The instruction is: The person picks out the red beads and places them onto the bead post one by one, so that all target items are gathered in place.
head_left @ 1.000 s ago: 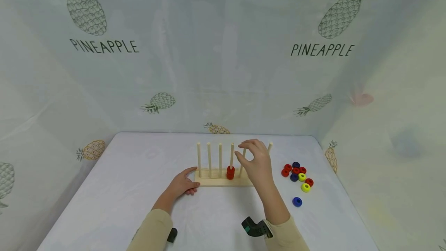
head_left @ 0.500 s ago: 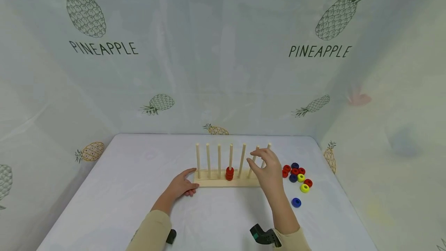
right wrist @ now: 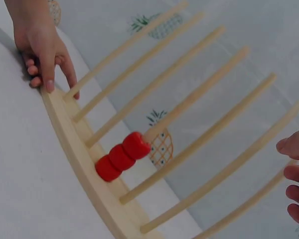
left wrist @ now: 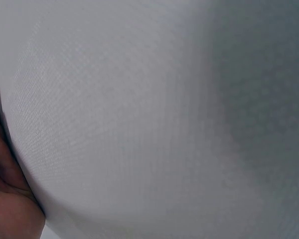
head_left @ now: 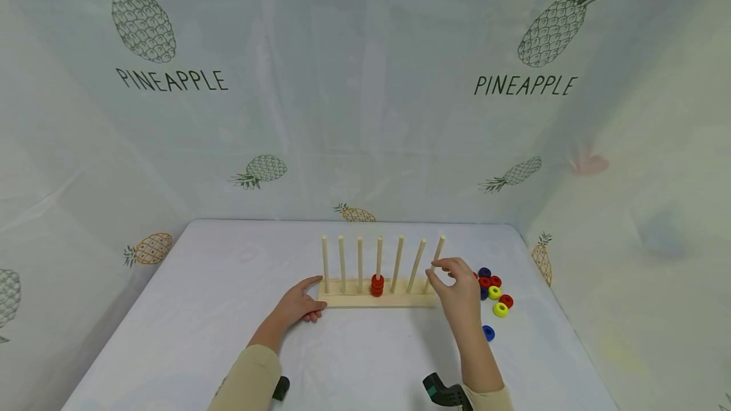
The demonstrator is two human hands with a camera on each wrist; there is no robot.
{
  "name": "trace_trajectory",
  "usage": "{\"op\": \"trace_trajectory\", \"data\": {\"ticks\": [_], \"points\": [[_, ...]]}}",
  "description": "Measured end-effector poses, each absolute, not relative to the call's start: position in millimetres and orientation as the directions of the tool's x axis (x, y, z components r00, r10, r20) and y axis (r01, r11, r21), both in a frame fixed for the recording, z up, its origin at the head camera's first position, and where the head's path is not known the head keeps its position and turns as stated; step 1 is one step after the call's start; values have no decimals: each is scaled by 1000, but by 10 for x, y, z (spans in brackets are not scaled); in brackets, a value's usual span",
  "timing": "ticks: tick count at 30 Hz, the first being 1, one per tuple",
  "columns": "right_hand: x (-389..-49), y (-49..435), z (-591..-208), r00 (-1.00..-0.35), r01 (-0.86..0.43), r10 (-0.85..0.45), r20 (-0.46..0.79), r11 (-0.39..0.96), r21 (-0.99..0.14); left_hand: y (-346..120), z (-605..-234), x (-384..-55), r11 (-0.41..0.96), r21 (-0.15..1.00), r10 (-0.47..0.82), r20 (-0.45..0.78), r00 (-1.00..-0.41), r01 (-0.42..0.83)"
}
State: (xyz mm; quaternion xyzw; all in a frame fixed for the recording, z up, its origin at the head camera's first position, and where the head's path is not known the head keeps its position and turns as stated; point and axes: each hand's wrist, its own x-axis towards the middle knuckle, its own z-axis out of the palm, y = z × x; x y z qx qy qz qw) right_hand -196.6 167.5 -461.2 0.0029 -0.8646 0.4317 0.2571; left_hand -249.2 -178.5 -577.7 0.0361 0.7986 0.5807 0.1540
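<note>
1. The left hand (head_left: pixel 297 303) pinches the near end of the wooden base (head_left: pixel 377 301) between thumb and forefinger; the base stretches from it toward the right hand (head_left: pixel 461 297).
2. The right hand's thumb and fingertips are parted, just beside the rightmost peg (head_left: pixel 438 248); whether they touch it, I cannot tell.
3. Three red rings (right wrist: pixel 122 157) sit stacked on the middle peg (right wrist: pixel 199 92), between the hands.
4. Right of the right hand lie loose red, yellow and blue rings (head_left: pixel 494 293), with one blue ring (head_left: pixel 488 333) near its wrist.
</note>
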Motion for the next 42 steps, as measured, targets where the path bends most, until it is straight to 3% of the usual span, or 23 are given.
{"op": "trace_trajectory", "data": {"ticks": [10,29,42], "points": [[-2001,1870,-4803,-883,-128,270,383,647,-752,-1769,-5746,-2468,325,936,228,-217,-949,-136],[-2091,2164,-5049,-928,177,367,59,575,-799,-1772,-5746,-2468,297,945,232,-211,-950,-138],[-2194,2384,-5289,-933,173,356,53,574,-800,-1769,-5746,-2481,297,945,227,-210,-951,-138]]}}
